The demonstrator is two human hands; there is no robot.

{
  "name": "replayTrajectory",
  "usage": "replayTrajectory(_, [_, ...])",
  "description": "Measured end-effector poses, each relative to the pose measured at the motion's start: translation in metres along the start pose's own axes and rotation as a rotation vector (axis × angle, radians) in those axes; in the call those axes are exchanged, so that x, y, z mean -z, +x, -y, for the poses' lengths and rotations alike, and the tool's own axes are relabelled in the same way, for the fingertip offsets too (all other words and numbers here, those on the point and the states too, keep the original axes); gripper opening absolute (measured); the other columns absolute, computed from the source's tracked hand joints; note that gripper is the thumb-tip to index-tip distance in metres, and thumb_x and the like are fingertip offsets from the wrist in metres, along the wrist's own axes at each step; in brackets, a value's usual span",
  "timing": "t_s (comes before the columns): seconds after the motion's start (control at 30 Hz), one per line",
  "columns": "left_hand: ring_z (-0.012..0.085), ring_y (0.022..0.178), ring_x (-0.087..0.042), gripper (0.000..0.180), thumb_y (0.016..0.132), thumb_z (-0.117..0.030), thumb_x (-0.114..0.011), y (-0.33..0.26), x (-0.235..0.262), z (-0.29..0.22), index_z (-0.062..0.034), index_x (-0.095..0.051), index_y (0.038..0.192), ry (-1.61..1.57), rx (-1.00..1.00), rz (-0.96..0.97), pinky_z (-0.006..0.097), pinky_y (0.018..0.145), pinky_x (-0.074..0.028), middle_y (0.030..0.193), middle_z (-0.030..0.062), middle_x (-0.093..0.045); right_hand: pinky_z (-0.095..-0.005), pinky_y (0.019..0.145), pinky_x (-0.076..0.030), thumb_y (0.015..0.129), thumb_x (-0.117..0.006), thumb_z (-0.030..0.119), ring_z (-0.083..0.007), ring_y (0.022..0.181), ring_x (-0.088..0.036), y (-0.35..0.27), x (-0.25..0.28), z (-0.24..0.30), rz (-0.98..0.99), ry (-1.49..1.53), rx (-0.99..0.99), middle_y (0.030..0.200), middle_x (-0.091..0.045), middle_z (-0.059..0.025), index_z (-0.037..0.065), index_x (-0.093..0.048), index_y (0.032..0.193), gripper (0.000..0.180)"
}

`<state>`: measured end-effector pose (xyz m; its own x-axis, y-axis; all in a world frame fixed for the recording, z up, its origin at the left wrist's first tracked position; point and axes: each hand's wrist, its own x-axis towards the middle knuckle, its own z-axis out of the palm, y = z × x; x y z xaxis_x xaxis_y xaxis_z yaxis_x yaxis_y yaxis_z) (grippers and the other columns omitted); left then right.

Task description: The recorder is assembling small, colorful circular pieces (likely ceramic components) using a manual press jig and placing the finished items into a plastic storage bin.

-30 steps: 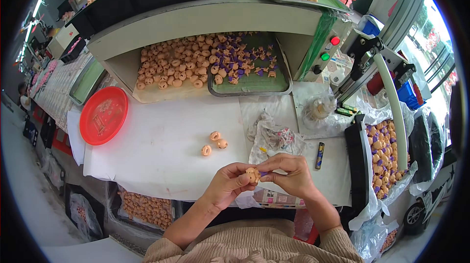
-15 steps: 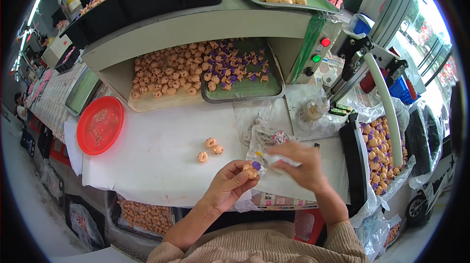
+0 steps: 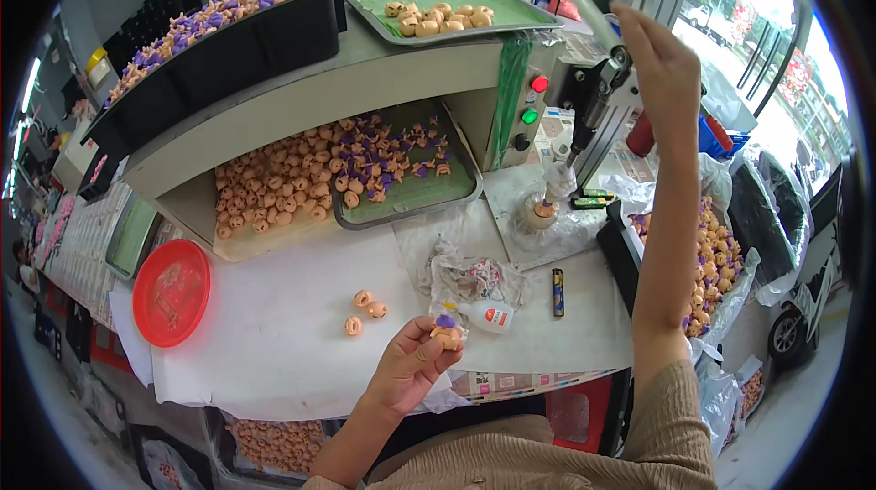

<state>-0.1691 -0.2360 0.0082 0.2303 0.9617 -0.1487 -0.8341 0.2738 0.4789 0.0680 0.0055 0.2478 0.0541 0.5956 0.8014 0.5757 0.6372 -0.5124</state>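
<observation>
My left hand [image 3: 408, 367] pinches a small peach-coloured doll part with a purple piece on top [image 3: 446, 333], above the front of the white-papered table. My right hand [image 3: 659, 61] is raised high at the right, its fingers stretched out beside the pale lever [image 3: 584, 8] of a hand press [image 3: 598, 102]. No grip around the lever shows. A white squeeze bottle [image 3: 491, 316] with a yellow tip lies just right of the held part. Several hollow peach heads [image 3: 376, 309] sit to the left of it.
A crumpled cloth [image 3: 465, 273] and a dark battery-like tube [image 3: 557, 293] lie on the table. Heads and purple-peach pieces fill the shelf and metal tray [image 3: 411, 209] behind. A red plate [image 3: 172, 293] stands left, a black bin [image 3: 620, 248] of assembled pieces right.
My right hand has left the bottle and risen to the press. The lever has swung from hanging down to pointing up. The view has shifted; my left hand still holds the doll part.
</observation>
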Motion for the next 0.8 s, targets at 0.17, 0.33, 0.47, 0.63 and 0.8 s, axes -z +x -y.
replayTrajectory(0.17, [0.0205,0.098,-0.062,0.028,0.089,-0.009,-0.064,-0.019,0.019,-0.023,-0.0064,-0.054,0.114,0.041,-0.056,-0.094,0.03,0.088,-0.053,0.109,0.011,-0.06,-0.0294,0.083,-0.047,0.082,-0.067,0.01,-0.0199,0.09,-0.065,-0.119,0.016,-0.004,-0.031,-0.236,0.002,0.095,-0.07,-0.0114,0.001,-0.07,0.091,0.013])
replayTrajectory(0.33, [0.019,0.099,-0.062,0.032,0.088,-0.01,-0.065,-0.01,0.011,-0.039,-0.0075,-0.056,0.118,0.115,-0.081,-0.124,0.029,0.087,-0.053,0.109,0.009,-0.061,-0.0395,0.098,-0.041,0.08,-0.065,0.011,-0.0369,0.115,-0.051,-0.185,-0.016,-0.04,0.616,-0.373,-0.247,0.125,-0.056,-0.0169,0.005,-0.067,0.105,0.026])
replayTrajectory(0.47, [0.0184,0.101,-0.061,0.031,0.089,-0.009,-0.064,0.014,-0.016,-0.034,-0.0072,-0.057,0.119,0.2,-0.001,-0.041,0.029,0.089,-0.052,0.111,0.0089,-0.061,-0.0409,0.09,-0.043,0.078,-0.063,0.001,-0.0366,0.103,-0.053,-0.206,-0.043,-0.087,0.457,-0.274,0.013,0.112,-0.061,-0.0147,0.004,-0.067,0.102,0.025])
replayTrajectory(0.63, [0.018,0.1,-0.062,0.028,0.09,-0.008,-0.062,0.042,-0.029,-0.039,-0.0067,-0.057,0.117,0.326,0.012,-0.04,0.029,0.089,-0.052,0.111,0.0083,-0.061,-0.0365,0.086,-0.045,0.076,-0.063,-0.008,-0.0295,0.099,-0.055,-0.216,0.003,-0.073,0.245,-0.183,-0.071,0.102,-0.063,-0.0135,0.002,-0.071,0.089,0.018])
replayTrajectory(0.8, [0.013,0.097,-0.061,0.025,0.091,-0.011,-0.063,0.103,-0.042,-0.035,-0.0066,-0.057,0.115,0.452,0.071,-0.009,0.028,0.089,-0.05,0.106,0.0034,-0.062,-0.0367,0.094,-0.041,0.084,-0.064,0.007,-0.0271,0.109,-0.054,-0.209,0.09,-0.091,-0.155,-0.486,-0.191,0.115,-0.06,-0.0144,0.006,-0.07,0.106,0.022])
